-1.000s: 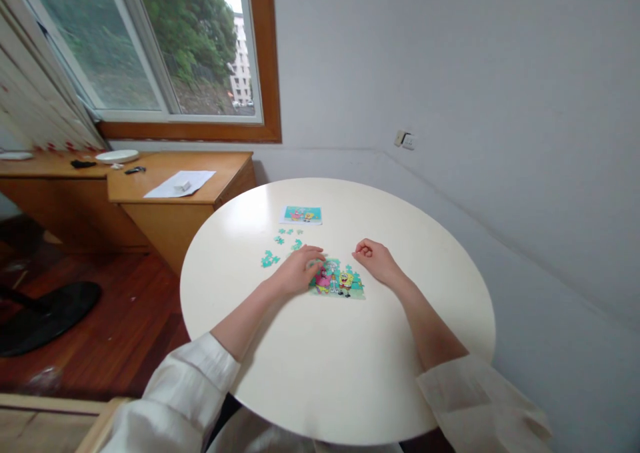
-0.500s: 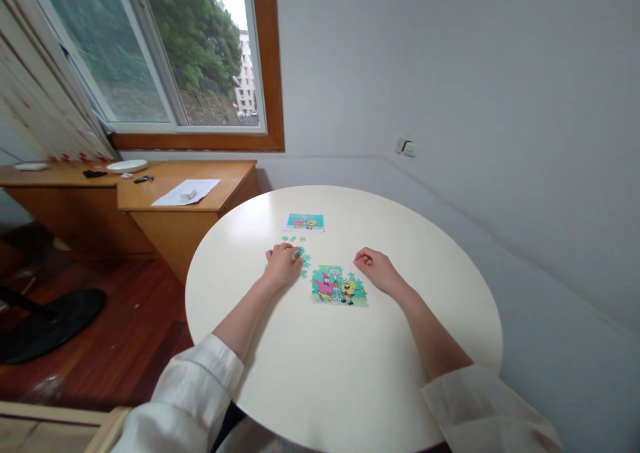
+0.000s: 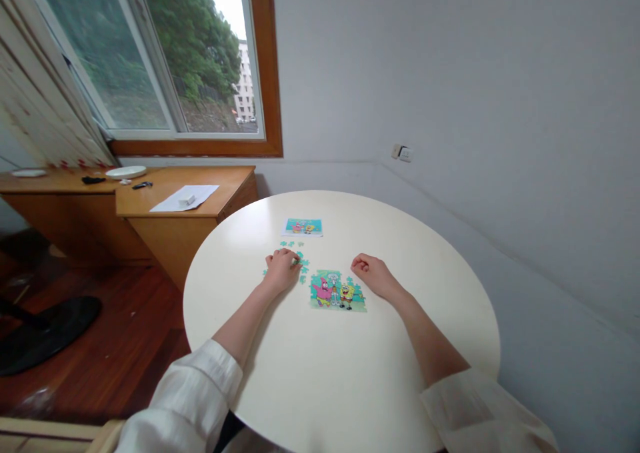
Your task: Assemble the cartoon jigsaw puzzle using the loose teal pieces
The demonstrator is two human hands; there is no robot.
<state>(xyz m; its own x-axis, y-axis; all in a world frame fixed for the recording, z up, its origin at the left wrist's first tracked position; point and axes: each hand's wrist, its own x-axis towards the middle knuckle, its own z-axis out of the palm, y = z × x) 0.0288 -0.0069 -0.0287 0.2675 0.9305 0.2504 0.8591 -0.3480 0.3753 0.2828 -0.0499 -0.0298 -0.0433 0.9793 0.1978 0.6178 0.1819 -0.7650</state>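
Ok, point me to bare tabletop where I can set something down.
Bare: the round table between the puzzle and the near edge, and from the right forearm to the right edge. Crowded: left of the puzzle, where loose pieces lie around the left hand.

Well behind my bare left hand [image 3: 283, 269] and bare right hand [image 3: 371, 274], I wear wide, creased, off-white sleeves [image 3: 187, 396].

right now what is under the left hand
Loose teal jigsaw pieces show on the round white table along the thumb side of the left hand; whatever lies directly beneath that hand is covered.
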